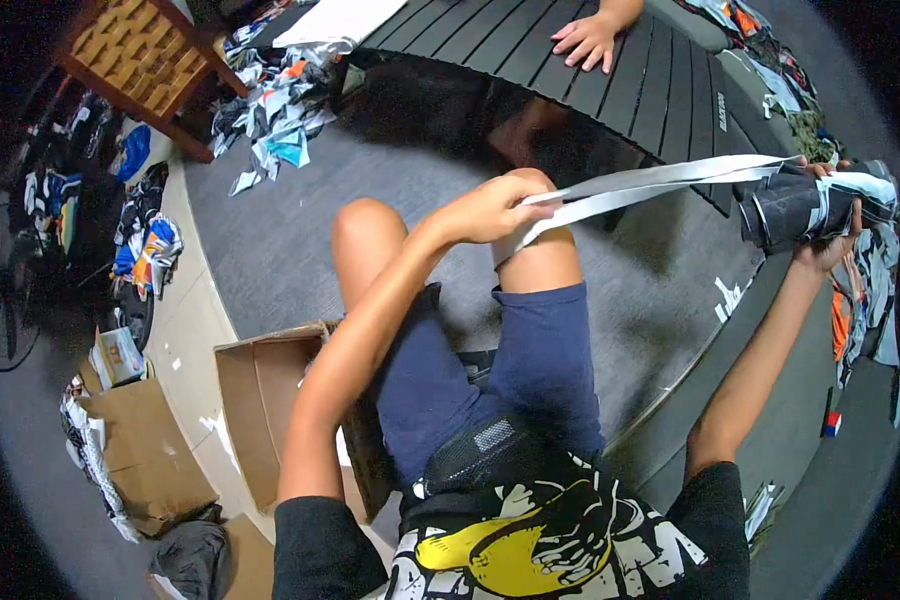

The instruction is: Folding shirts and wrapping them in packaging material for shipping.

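My left hand (499, 208), above my knee, pinches white fabric strips (645, 180) between thumb and fingers. The strips run to the right, stretched between both hands. At the far right my right hand (832, 240) grips a bundle of rolled dark fabric (787, 210), which has white strips around and across it. The fingers of that hand are partly hidden behind the bundle.
Another person's hand (589, 41) rests on a black slatted table (495, 45) ahead. Fabric scraps (277, 112) lie beside a wooden chair (139, 52). An open cardboard box (255, 405) stands beside me at the left; more scraps (874, 285) lie at the far right.
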`<state>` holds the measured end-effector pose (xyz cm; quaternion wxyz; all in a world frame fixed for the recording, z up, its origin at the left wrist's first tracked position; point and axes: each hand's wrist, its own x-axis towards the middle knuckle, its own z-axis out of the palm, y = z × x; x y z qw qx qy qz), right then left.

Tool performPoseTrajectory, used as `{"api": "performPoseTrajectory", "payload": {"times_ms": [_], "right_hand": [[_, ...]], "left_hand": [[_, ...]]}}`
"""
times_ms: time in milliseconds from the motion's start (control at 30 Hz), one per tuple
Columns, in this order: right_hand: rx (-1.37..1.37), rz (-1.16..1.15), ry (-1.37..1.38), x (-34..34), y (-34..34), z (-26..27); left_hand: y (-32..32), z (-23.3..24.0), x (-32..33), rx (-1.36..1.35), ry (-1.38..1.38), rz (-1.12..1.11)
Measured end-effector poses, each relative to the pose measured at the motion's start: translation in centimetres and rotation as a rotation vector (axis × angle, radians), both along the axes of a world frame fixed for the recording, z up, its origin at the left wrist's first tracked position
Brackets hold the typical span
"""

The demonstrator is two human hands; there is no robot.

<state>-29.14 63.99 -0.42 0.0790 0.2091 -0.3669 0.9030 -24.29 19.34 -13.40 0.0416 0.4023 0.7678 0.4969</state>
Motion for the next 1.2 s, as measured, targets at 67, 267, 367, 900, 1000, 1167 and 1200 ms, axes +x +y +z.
{"api": "performPoseTrajectory", "payload": {"times_ms": [67, 267, 367, 900, 1000, 1167, 1200], "right_hand": [[-0.005, 0.071, 0.037, 0.1, 0.3, 0.2], [-0.03, 0.146, 0.068, 0.1, 0.9, 0.1], [-0.039, 0.169, 0.059, 0.0, 1.0, -0.3], [-0.012, 0.121, 0.039, 0.5, 1.1, -1.2], [-0.023, 0.106, 0.032, 0.7, 1.1, -1.7], [-0.046, 0.167, 0.042, 1.1, 0.7, -2.5], [-0.046, 0.154, 0.045, 1.5, 0.8, -2.4]], "left_hand": [[-0.4, -0.1, 0.2, -0.016, -0.14, 0.03], [-1.2, -0.7, 0.5, 0.061, -0.404, 0.048], [-1.7, -1.0, 1.3, -0.137, 0.078, 0.251], [0.5, -4.3, 7.7, -0.437, -0.111, 0.578], [0.9, -5.3, 7.8, -0.441, -0.085, 0.568], [-1.6, -4.3, 7.2, -0.445, 0.02, 0.521], [-2.4, -2.4, 7.3, -0.499, 0.01, 0.56]]}}
